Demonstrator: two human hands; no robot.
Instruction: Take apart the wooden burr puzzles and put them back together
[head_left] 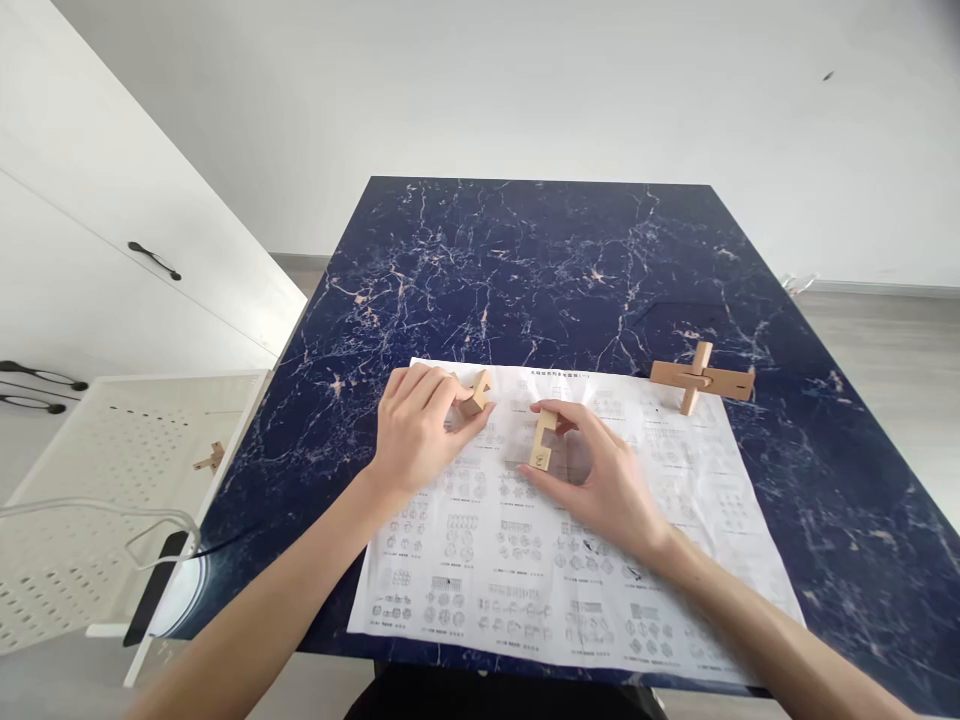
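Observation:
My left hand [424,420] is closed on a small notched wooden block [475,394], pinched between thumb and fingers; part of the block is hidden by the fingers. To its right, my right hand [589,460] grips another notched wooden block [541,440] by its two ends, thumb at the near end and fingers at the far end. A small printed mark shows on this block's near end. The two blocks are apart. Both hands are over a white printed instruction sheet [517,560] covered with small diagrams.
The sheet lies on a dark blue marbled table [510,270]. At its upper right corner stands a wooden cross-shaped piece [701,380]. To the left are a white perforated board [67,510] with a small wooden piece [210,457], a round lamp [180,595], and a white cabinet [90,200].

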